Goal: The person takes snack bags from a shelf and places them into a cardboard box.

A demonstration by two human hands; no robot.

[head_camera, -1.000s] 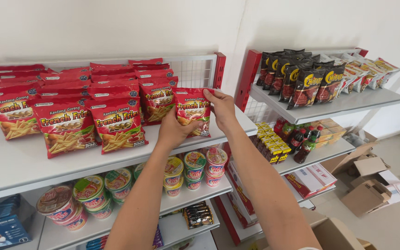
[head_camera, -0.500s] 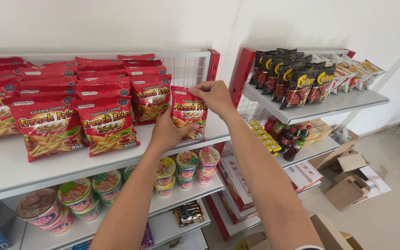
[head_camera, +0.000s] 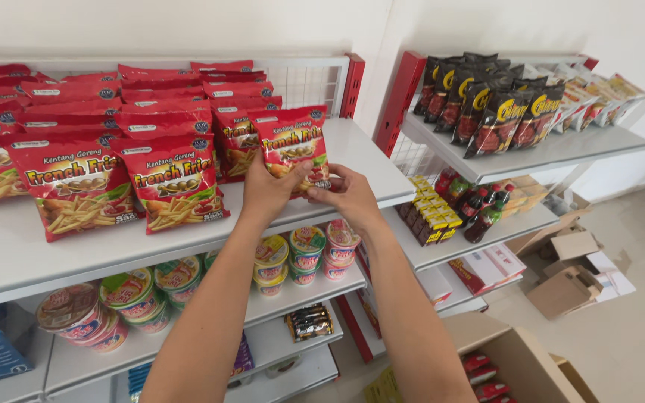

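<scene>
The red snack bag (head_camera: 293,149) is grasped at its lower part by both hands: the left hand (head_camera: 266,190) is closed on the lower left corner, with the thumb laid over the front face, and the right hand (head_camera: 346,195) pinches the lower right edge. The bag is held upright, its bottom resting on or just above the front part of the white top shelf (head_camera: 371,164); which of the two cannot be told.

The long axis of the bag runs almost vertically, with a light tilt of the top toward the back. The printed front face is turned to the person, the sealed top edge points up, and the bottom edge points down into the grip.

Above the grip nothing supports the bag from behind, so if it is let go too early it could tip backward or slide forward off the shelf edge, which lies just under the hands. Directly to the left of the grip, another red bag of the same kind (head_camera: 237,142) stands close to the held one; it could be pushed over by the left hand. Farther left, more rows of the same bags (head_camera: 76,186) lean loosely and could fall one after another. Below the grip, stacked noodle cups (head_camera: 306,250) stand on the next shelf, where a dropped bag could land.
</scene>
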